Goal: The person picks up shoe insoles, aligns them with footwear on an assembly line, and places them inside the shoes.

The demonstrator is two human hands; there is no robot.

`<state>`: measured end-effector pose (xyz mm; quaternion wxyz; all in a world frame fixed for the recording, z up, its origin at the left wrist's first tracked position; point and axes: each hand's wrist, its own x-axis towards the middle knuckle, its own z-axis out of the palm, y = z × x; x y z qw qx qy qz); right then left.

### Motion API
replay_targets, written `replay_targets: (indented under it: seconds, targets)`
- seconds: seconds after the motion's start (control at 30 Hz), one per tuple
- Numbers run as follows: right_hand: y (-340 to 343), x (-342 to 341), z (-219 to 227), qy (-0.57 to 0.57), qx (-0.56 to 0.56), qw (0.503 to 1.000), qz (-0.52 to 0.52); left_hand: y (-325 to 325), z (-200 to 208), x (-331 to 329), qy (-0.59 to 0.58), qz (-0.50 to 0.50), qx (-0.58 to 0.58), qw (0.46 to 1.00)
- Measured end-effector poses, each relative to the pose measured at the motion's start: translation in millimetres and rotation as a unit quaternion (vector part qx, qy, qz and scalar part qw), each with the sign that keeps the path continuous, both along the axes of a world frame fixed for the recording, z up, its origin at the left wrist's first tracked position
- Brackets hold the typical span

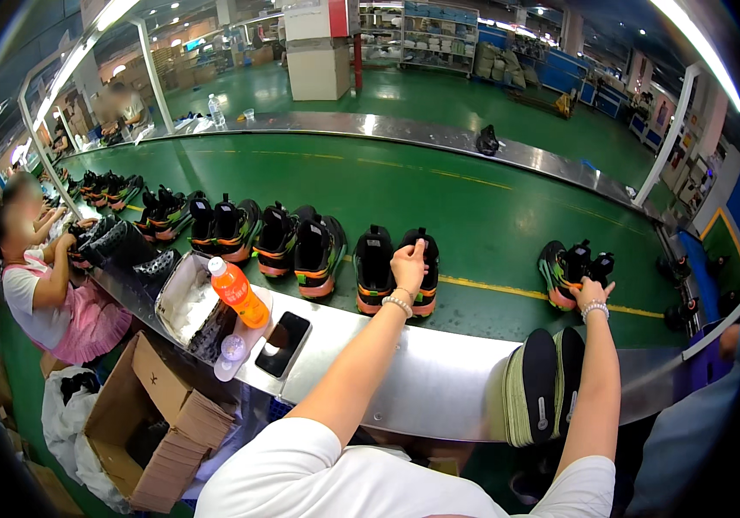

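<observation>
My left hand (408, 266) is closed at the collar of a black sneaker (423, 298) with orange and green trim. Its mate, another black sneaker (374, 269), stands just to the left. Farther right, my right hand (593, 293) is at the near end of a pair of similar sneakers (558, 269), its fingers bent against one of them and partly hidden. Below my right forearm, a stack of black-topped, pale green insoles (529, 388) lies on the metal ledge (439, 367).
More sneakers (275, 242) line the green belt (474, 224) leftward. On the ledge are a phone (284, 344), an orange drink bottle (239, 293) and a bin (187, 302). A cardboard box (120, 432) stands at lower left. A co-worker (37, 285) handles shoes at left; another person's sleeve (698, 432) is at right.
</observation>
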<state>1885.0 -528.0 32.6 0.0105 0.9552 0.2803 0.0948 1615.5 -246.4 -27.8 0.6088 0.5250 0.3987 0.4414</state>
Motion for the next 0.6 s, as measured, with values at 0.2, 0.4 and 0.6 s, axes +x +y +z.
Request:
replay_targets:
  seconds: [0.2,0.4,0.6]
  targets:
    - [-27,62,-23,0.231,0.079,0.970,-0.020,3,18,-3,-0.021,-0.022,-0.114,0.993]
    - [5,21,-1,0.169,-0.012,0.985,0.013,16,26,-3,-0.079,-0.033,-0.243,0.966]
    - [44,-30,0,0.076,-0.030,0.980,0.183,8,22,-5,-0.005,-0.020,-0.128,0.992]
